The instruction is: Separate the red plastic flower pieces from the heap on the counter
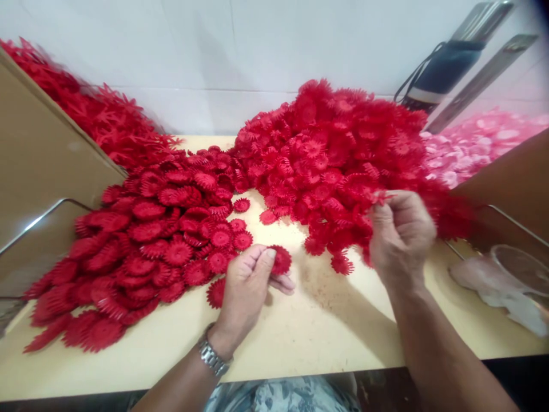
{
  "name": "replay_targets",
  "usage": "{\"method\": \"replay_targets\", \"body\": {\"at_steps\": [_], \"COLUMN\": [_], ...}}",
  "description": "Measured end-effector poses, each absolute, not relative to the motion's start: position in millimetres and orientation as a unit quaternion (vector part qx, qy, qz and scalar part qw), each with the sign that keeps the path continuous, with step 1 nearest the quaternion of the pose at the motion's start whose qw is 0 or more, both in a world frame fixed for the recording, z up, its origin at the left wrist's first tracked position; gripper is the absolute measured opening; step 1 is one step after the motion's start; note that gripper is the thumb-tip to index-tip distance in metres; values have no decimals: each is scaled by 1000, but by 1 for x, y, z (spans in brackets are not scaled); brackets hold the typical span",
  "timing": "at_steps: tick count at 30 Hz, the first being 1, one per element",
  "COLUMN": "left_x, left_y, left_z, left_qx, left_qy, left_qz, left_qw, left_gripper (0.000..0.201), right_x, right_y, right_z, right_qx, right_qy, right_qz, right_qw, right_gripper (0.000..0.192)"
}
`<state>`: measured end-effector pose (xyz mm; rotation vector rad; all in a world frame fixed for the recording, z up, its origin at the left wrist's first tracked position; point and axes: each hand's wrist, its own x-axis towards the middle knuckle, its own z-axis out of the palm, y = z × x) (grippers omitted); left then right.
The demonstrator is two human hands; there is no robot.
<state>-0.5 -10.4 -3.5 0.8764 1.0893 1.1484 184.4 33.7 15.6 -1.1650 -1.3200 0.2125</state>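
Seen from the head camera, you sit at a pale surface (326, 332) banked with red cut-out flowers. Your left hand (249, 277), a metal watch (214, 355) at its wrist, pinches a dark red flower (282, 260) by the edge between thumb and fingers, above the bare middle of the surface. Your right hand (405, 229), raised at the near side of the right-hand heap (338, 154), closes thumb and fingertips on a small red piece (383, 197), too blurred to tell its shape.

To your left spreads a pile of rounder, cupped flowers (146, 246); one flower (215, 293) lies just beside your left hand, partly hidden by it. A loose flower (241, 205) rests between the two piles, near both.

The risks, as judged here: a stray brush of your left wrist could drag that neighbouring flower along, and the piles, nearly meeting at the back, could mix if the tall heap slides. Thin points may bend under a tight pinch, or catch and lift several pieces at once. At far right, the pink pieces (480, 143) lie against the red heap's edge, so a spill there could mingle colours.
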Motion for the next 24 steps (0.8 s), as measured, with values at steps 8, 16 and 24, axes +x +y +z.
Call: {"method": "replay_targets", "body": {"at_steps": [8,16,24], "left_x": [-1,-2,1], "left_y": [-8,-6,-7], "left_z": [3,8,7], "left_qx": [310,242,316], "left_qy": [431,397,433], "left_qz": [494,506,481], "left_qw": [688,726,694], "left_gripper": [21,19,15], "right_x": [256,243,186], "right_y": [34,21,14], "right_z": [35,45,33], "right_qx": [-673,-662,-466], "right_qy": [-610,-613,-791], "right_qz": [-223,-233,-41], "right_qw": [354,363,394], "right_gripper": [18,20,11]}}
